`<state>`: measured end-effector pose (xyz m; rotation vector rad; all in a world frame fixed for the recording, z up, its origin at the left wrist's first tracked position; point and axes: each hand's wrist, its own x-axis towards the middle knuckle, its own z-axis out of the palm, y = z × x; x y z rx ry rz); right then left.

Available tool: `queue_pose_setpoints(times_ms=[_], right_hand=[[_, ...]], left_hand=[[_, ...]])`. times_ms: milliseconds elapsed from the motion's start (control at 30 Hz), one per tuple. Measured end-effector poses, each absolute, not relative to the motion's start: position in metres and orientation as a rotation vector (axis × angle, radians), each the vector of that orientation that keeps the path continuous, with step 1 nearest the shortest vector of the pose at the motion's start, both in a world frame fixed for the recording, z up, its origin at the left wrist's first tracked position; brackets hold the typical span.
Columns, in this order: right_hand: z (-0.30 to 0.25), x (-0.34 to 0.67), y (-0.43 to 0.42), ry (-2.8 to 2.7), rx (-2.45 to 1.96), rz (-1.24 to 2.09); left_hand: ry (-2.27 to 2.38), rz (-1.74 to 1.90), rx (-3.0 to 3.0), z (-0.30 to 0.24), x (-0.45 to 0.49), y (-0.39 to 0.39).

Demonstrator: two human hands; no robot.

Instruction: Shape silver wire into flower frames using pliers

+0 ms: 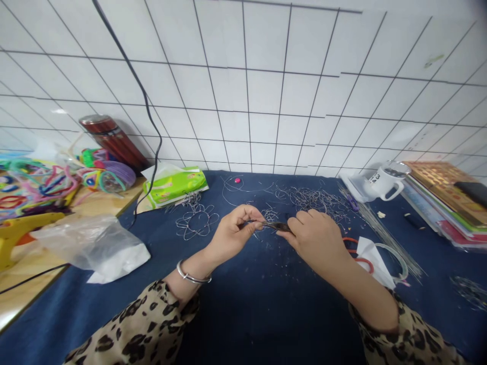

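In the middle of the head view my left hand (236, 226) pinches a thin piece of wire between thumb and fingers. My right hand (317, 238) is wrapped round a pair of dark pliers (280, 226), whose jaws point left and meet the wire at my left fingertips. Most of the handles are hidden in my right palm. A flower-shaped wire frame (197, 222) lies on the dark blue cloth (251, 314), left of my left hand. Behind my right hand spreads a tangled heap of cut wires (317, 198).
A green tissue pack (177, 186), a plastic bag (102, 248) and a red thermos (116, 144) are at left. Right lie red-handled scissors (365, 264), long straight wires (391, 238), a white mug (388, 182) and stacked books (449, 203). A black cable (146, 101) hangs down left.
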<state>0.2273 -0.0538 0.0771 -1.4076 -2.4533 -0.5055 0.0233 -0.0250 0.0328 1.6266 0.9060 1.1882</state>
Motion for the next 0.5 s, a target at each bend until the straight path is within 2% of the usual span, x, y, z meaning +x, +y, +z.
queue_pose_setpoints(times_ms=[500], right_hand=[[0.0810, 0.2268, -0.0551, -2.442, -1.421, -0.536]], left_hand=[[0.947, 1.218, 1.602, 0.0308, 0.0250, -0.0224]])
